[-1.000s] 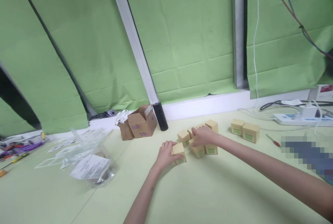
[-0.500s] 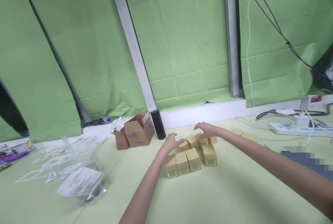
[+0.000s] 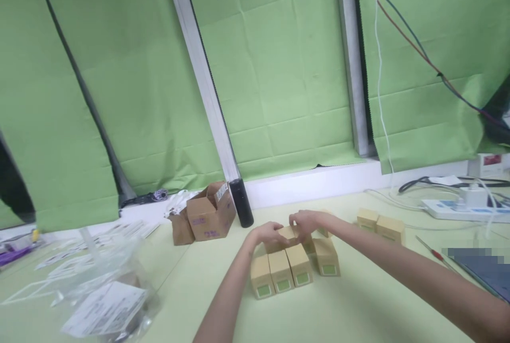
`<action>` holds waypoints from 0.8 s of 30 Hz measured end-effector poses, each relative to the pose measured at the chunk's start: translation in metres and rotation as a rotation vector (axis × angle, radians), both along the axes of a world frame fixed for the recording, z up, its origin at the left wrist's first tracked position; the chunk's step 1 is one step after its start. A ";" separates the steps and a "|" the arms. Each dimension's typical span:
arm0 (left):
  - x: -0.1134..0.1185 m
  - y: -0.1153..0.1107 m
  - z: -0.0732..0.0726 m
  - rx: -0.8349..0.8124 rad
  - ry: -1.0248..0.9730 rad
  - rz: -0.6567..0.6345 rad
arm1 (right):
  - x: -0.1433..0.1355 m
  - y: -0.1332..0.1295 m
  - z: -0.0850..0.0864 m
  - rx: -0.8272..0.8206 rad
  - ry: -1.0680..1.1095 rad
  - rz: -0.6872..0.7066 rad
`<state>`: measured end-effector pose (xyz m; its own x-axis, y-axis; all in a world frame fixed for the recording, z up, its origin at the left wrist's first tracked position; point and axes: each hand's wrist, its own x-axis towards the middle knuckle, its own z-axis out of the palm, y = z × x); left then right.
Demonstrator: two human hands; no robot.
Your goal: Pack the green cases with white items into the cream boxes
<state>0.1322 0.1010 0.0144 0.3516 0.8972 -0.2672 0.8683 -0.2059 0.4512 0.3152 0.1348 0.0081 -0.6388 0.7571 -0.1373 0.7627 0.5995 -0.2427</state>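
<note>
Small tan cardboard boxes with green labels stand in a cluster on the pale green table. Three of them form a tight front row, its middle box (image 3: 281,271) pressed against both neighbours. A separate labelled box (image 3: 326,258) sits just right of that row. Behind the row, my left hand (image 3: 269,233) grips a small cardboard box (image 3: 287,233) from the left, fingers curled on it. My right hand (image 3: 305,223) closes on the boxes at the same spot from the right. Its fingertips and the boxes beneath are partly hidden.
An open brown carton (image 3: 211,215) and a black cylinder (image 3: 241,203) stand at the back. A clear plastic bag (image 3: 115,295) with papers lies left. To the right are two more small boxes (image 3: 389,229), a thin red-handled tool (image 3: 436,254) and a power strip (image 3: 442,209).
Both hands have come down and closer together, from spread fingers above the rear boxes to gripping there. The view has tilted slightly upward.
</note>
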 end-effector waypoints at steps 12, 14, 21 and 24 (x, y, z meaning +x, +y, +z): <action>-0.034 -0.075 0.009 0.161 -0.045 0.199 | 0.067 0.011 0.003 -0.080 0.095 -0.275; -0.036 -0.088 -0.001 0.161 -0.041 0.213 | 0.072 0.005 -0.003 -0.132 0.119 -0.248; -0.022 -0.093 -0.044 0.256 -0.100 0.257 | 0.049 -0.043 -0.026 -0.132 0.279 -0.122; -0.014 -0.083 -0.052 0.353 -0.092 0.260 | 0.035 -0.064 -0.043 -0.025 0.329 -0.150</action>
